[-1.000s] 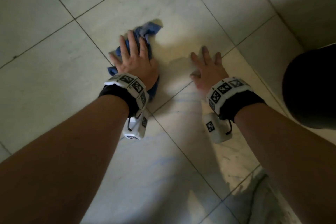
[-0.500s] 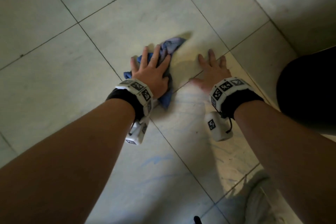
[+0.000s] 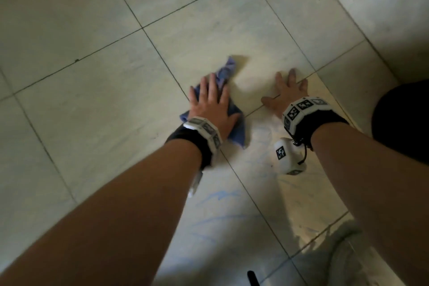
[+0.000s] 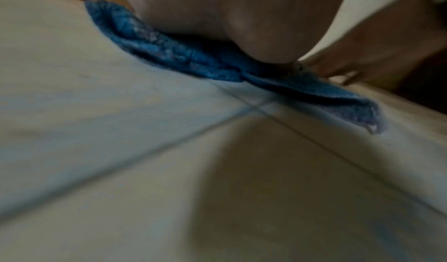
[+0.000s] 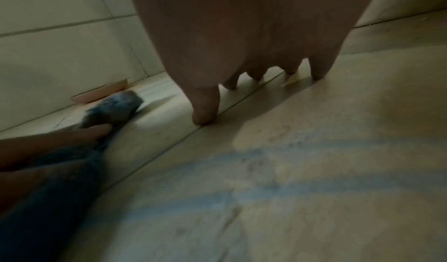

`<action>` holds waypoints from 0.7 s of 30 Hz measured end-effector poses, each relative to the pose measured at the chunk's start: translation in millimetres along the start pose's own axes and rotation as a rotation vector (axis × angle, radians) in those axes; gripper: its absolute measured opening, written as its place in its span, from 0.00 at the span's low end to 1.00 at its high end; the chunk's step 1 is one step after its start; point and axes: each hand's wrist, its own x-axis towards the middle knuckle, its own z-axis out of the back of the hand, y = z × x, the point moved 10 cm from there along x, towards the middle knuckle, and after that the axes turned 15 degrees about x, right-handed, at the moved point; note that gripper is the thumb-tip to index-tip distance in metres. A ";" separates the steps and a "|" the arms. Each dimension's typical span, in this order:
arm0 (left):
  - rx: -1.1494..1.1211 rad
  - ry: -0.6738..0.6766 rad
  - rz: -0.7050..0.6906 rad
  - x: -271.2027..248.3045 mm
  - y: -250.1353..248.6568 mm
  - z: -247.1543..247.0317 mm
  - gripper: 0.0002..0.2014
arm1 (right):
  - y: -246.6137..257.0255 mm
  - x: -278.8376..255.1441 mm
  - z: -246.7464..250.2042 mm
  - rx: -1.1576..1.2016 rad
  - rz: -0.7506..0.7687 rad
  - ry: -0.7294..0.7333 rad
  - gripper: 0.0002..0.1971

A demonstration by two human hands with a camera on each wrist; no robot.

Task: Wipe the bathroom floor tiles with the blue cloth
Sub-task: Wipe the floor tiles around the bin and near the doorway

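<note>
The crumpled blue cloth [image 3: 226, 72] lies on the pale floor tiles [image 3: 92, 90] at mid-frame in the head view. My left hand [image 3: 210, 102] presses flat on it with straight fingers; cloth sticks out ahead of the fingertips and behind the palm. The left wrist view shows the blue cloth [image 4: 188, 61] squashed under my palm, over a crossing of grout lines. My right hand [image 3: 286, 93] rests flat on the bare floor to the cloth's right, fingers spread across a grout line. In the right wrist view its fingers [image 5: 205, 111] touch the tile, with the cloth [image 5: 113, 105] at left.
Faint blue streaks [image 3: 218, 195] mark the tiles near my forearms. A wall base [image 3: 371, 18] rises at the far right. A dark rounded shape [image 3: 404, 121] sits at the right edge. A pinkish object [image 5: 101, 92] lies against the far wall.
My left hand has slid the cloth across the tile, first right toward my right hand, now back a little left. The right hand stays planted on the floor.
</note>
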 end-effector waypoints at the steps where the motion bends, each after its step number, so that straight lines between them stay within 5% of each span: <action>1: 0.011 0.012 -0.035 -1.7 -13.0 -1.7 0.42 | 1.6 -0.5 0.0 -0.001 0.003 -0.007 0.42; 6: 0.032 0.009 0.005 0.6 17.0 -4.9 0.41 | 2.5 -3.8 -2.3 -0.016 -0.001 -0.012 0.41; 15: -0.139 -0.041 0.572 -63.5 190.5 -43.3 0.38 | 43.5 -17.8 -20.5 0.018 0.046 -0.042 0.39; 21: -0.197 -0.072 0.601 -66.8 184.0 -40.1 0.35 | 87.2 -29.9 -47.2 -0.027 0.154 -0.001 0.41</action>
